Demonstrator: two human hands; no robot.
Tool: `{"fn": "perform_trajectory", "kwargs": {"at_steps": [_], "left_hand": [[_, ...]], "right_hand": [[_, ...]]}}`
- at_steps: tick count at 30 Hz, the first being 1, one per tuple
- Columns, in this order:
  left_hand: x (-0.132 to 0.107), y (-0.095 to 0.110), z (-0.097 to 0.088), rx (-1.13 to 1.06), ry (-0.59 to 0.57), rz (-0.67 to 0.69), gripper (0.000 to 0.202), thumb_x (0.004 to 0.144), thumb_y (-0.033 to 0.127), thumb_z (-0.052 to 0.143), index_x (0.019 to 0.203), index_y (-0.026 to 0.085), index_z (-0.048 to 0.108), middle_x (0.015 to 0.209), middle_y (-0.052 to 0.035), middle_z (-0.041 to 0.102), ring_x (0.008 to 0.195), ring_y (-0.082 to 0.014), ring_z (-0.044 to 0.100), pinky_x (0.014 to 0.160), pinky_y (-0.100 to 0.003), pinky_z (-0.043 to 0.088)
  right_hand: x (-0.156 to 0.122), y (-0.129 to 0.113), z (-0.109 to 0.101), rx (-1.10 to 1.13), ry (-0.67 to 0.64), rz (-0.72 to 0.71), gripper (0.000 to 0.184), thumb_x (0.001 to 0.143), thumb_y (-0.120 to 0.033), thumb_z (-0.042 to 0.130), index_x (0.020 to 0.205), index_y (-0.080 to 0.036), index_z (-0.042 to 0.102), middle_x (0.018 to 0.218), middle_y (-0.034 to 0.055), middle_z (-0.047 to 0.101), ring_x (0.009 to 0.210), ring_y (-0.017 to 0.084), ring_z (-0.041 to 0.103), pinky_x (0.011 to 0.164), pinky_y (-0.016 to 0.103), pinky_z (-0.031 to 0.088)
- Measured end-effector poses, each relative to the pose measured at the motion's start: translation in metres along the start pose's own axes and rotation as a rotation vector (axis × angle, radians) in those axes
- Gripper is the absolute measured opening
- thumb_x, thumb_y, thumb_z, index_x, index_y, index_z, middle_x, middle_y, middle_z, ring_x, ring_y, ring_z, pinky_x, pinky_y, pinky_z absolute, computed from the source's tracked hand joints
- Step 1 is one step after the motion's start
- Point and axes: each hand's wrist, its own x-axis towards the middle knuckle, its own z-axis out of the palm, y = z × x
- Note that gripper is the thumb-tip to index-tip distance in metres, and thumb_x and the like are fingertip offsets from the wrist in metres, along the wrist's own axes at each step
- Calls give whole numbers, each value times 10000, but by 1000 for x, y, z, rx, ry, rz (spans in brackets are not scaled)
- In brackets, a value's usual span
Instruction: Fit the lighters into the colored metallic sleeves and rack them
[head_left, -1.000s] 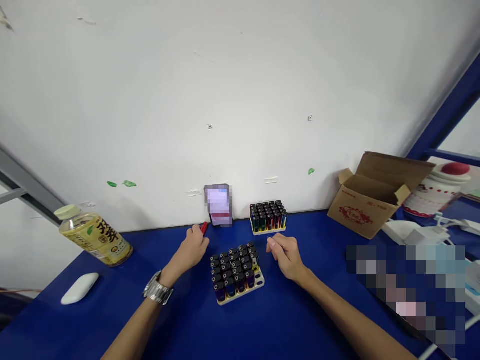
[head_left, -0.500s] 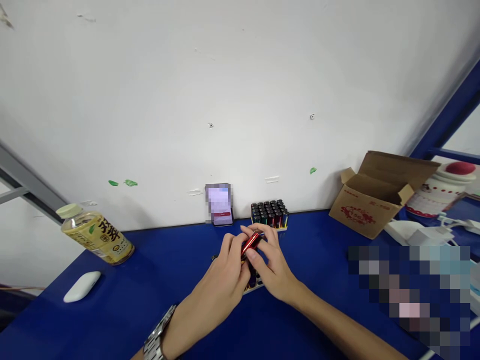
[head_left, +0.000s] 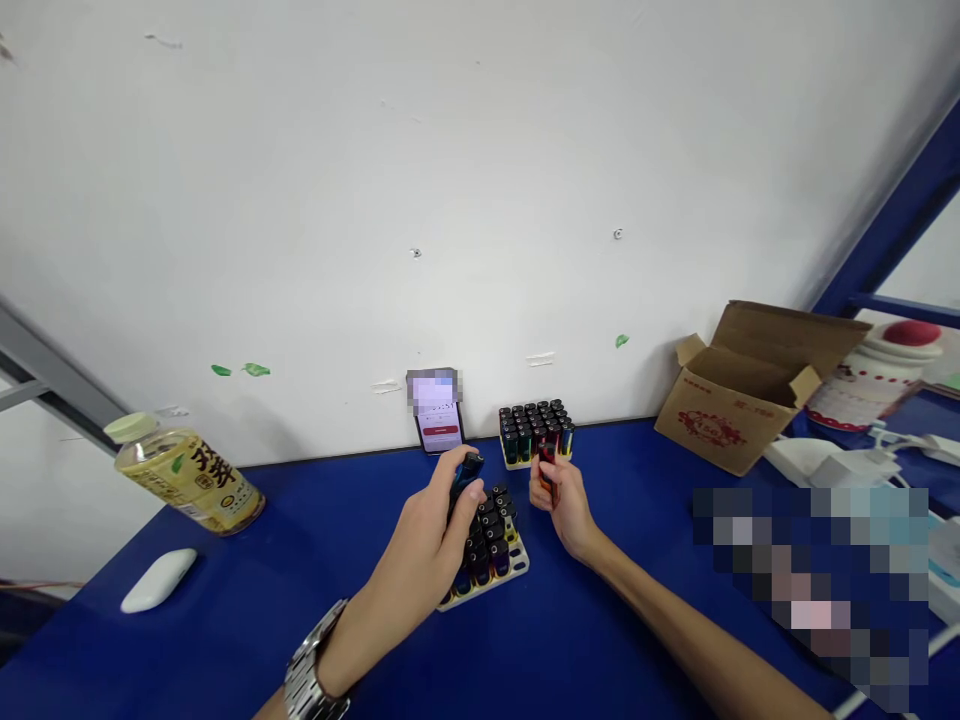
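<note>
My left hand is closed round a dark blue lighter, its black top showing between thumb and forefinger. Below that hand stands the nearer tray, pale with slots, holding several upright black-topped lighters. Some slots along its right side have nothing in them, and my left hand hides its left part. To the right, my right hand grips a red lighter close in front of the far tray. Rows of lighters in several colours stand upright in that far tray.
A lit phone leans on the wall behind. On the left are a yellow drink bottle and a white mouse-like object. An open cardboard box, a white jar and white chargers occupy the right.
My hands, together over the nearer tray before, have moved apart. The right one carried the red lighter right toward the far tray; the left one now shows a dark blue lighter.
</note>
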Motion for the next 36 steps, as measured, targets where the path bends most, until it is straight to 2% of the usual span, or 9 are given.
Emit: {"fn": "perform_trajectory", "kwargs": {"at_steps": [2, 4, 8, 18, 27, 30, 32, 34, 36], "left_hand": [[0, 1, 0, -30, -15, -15, 375, 972, 445, 276, 1307, 281, 318, 774, 27, 595, 528, -124, 465, 550, -255, 385], [0, 1, 0, -29, -18, -14, 375, 970, 453, 283, 1307, 291, 314, 753, 39, 574, 493, -109, 416, 518, -242, 348], [-1, 1, 1, -26, -29, -16, 369, 968, 451, 290, 1301, 296, 321, 733, 50, 554, 465, -96, 381, 502, -232, 328], [1, 0, -1, -35, -25, -5, 351, 961, 440, 310, 1262, 264, 357, 695, 53, 554, 438, -100, 385, 475, -230, 332], [0, 0, 0, -30, -33, -12, 350, 962, 454, 310, 1238, 245, 361, 675, 46, 559, 431, -101, 390, 440, -222, 294], [0, 0, 0, -23, -30, -13, 347, 961, 456, 315, 1233, 247, 366, 666, 49, 554, 439, -103, 395, 445, -222, 295], [0, 0, 0, -23, -25, -9, 337, 960, 456, 320, 1219, 249, 379, 656, 53, 543, 445, -103, 394, 448, -220, 294], [0, 0, 0, -22, -19, -1, 324, 959, 453, 322, 1199, 249, 397, 647, 56, 534, 451, -105, 396, 452, -219, 295], [0, 0, 0, -13, -12, 6, 313, 959, 448, 324, 1179, 246, 415, 644, 55, 535, 459, -108, 405, 459, -220, 300]], "right_hand": [[2, 6, -5, 1, -61, 108, 471, 771, -562, 485, 479, -197, 420, 362, -93, 261, 328, 43, 180, 368, 206, 142], [3, 10, -6, -15, -55, 156, 550, 774, -606, 414, 391, -215, 350, 323, -86, 212, 302, 42, 151, 359, 217, 115], [4, 11, -7, -37, 26, 149, 528, 767, -525, 388, 339, -234, 285, 307, -83, 154, 281, 49, 146, 348, 216, 88], [3, 10, -5, -88, 50, 163, 503, 800, -469, 333, 357, -233, 295, 305, -81, 167, 280, 53, 144, 335, 203, 107], [2, 13, -8, -151, 5, 135, 551, 814, -542, 309, 355, -239, 289, 304, -75, 170, 285, 55, 146, 350, 221, 112], [1, 12, -10, -182, -30, 135, 576, 834, -589, 307, 379, -236, 304, 306, -74, 188, 296, 57, 148, 361, 229, 122], [-2, 10, -11, -219, -83, 124, 570, 848, -623, 334, 453, -216, 389, 320, -73, 248, 315, 65, 192, 378, 233, 161], [-5, 7, -11, -288, -147, 68, 519, 860, -652, 365, 629, -199, 471, 376, -81, 324, 354, 82, 262, 409, 233, 230], [-8, 4, -12, -392, -205, -16, 465, 874, -659, 375, 801, -207, 462, 447, -85, 391, 407, 102, 338, 456, 237, 306]]}}
